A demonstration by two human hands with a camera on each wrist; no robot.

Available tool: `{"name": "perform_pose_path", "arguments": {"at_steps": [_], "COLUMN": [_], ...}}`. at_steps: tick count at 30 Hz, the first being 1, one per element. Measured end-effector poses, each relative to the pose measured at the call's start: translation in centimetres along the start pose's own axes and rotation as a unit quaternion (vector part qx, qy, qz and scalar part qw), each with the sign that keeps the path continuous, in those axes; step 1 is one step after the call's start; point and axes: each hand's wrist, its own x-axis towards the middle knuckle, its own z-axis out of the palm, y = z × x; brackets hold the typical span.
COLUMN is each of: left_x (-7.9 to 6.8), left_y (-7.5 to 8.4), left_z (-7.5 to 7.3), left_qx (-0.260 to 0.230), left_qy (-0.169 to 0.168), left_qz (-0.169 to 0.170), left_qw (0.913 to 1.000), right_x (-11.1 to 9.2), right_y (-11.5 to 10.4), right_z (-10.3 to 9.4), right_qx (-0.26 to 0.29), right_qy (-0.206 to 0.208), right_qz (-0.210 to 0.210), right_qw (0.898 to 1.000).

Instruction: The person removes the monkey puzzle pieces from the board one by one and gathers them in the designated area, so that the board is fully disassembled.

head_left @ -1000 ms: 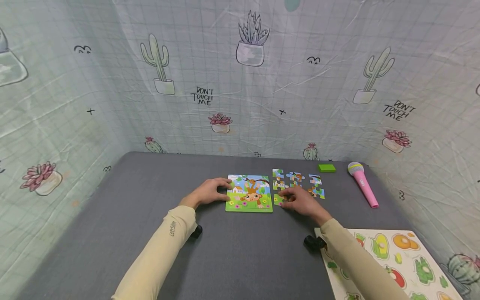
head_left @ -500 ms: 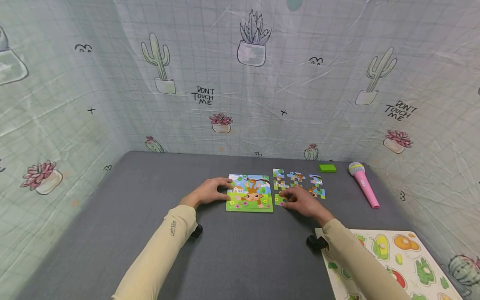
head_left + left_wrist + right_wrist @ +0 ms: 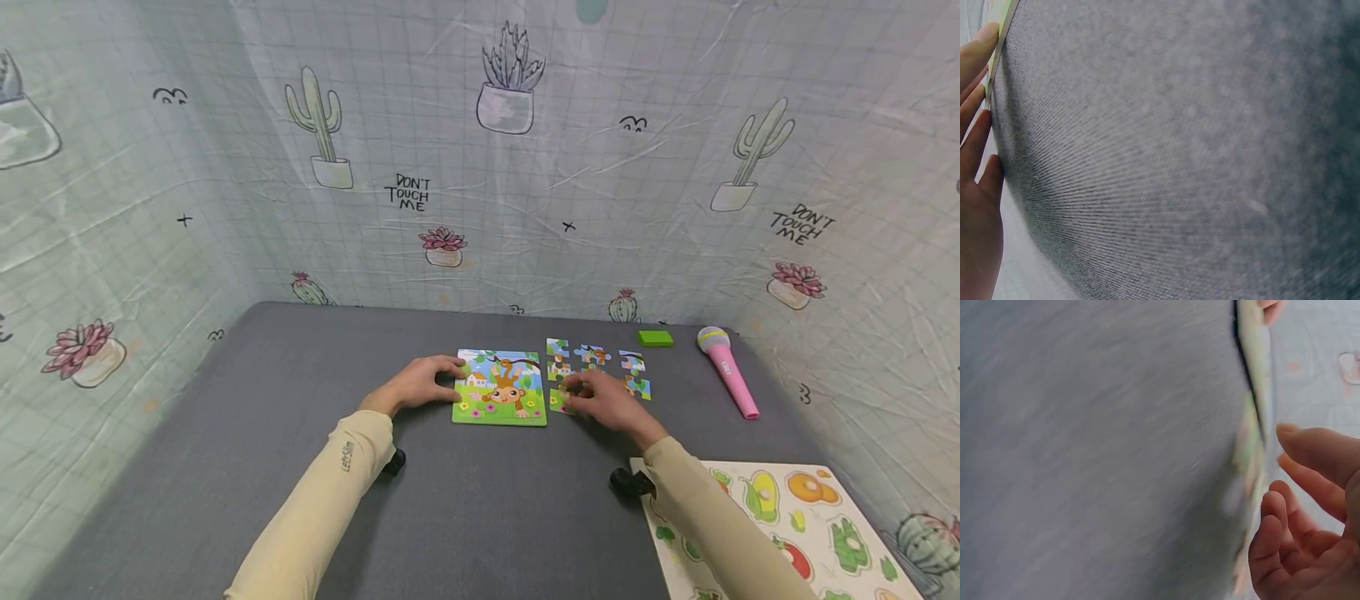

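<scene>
A square monkey jigsaw puzzle board (image 3: 480,414) lies on the grey table, picture side up. My left hand (image 3: 416,383) rests at its left side, fingertips on the upper left edge and thumb near the lower left. The left wrist view shows these fingers spread along the board's edge (image 3: 1005,25). To the right of the board, loose jigsaw pieces (image 3: 557,369) lie in loose rows. My right hand (image 3: 606,402) hovers low over the nearest row, beside a green corner piece (image 3: 556,401). Thumb and index finger stand apart in the right wrist view, nothing between them.
A green block (image 3: 656,338) and a pink toy microphone (image 3: 731,375) lie at the back right. A white vegetable puzzle board (image 3: 813,542) is at the front right, under the right forearm. A patterned curtain (image 3: 480,167) rises behind the table.
My right fingertips have lifted slightly above the nearest row of pieces, thumb shifted a little toward the board. The left hand and the monkey board stay in place.
</scene>
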Motion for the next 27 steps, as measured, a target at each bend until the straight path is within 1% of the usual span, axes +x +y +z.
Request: {"name": "perform_pose_path", "arguments": {"at_steps": [3, 7, 11, 14, 21, 27], "left_x": [-0.1, -0.1, -0.1, -0.1, -0.1, -0.2], "left_y": [0.1, 0.0, -0.1, -0.2, -0.3, -0.4], "left_z": [0.0, 0.0, 0.1, 0.2, 0.2, 0.2], "left_qx": [0.000, 0.002, 0.009, 0.014, 0.010, 0.012], "left_qy": [-0.003, -0.003, 0.001, 0.005, 0.005, 0.003], "left_qz": [-0.002, 0.000, 0.011, 0.016, 0.013, 0.013], "left_qw": [1.0000, 1.0000, 0.9999, 0.9998, 0.9998, 0.9998], "right_x": [0.3, 0.9, 1.4, 1.8, 2.5, 2.6], "right_y": [-1.1, -2.9, -4.6, -5.5, -6.5, -6.7], "right_z": [0.0, 0.6, 1.8, 2.8, 4.8, 5.5], "right_qx": [0.027, 0.074, 0.107, 0.117, 0.154, 0.153], "right_qy": [0.004, -0.002, -0.017, -0.026, -0.044, -0.034], "right_qz": [0.016, 0.022, 0.007, -0.006, 0.003, 0.004], "right_qw": [1.000, 0.997, 0.994, 0.993, 0.987, 0.988]}}
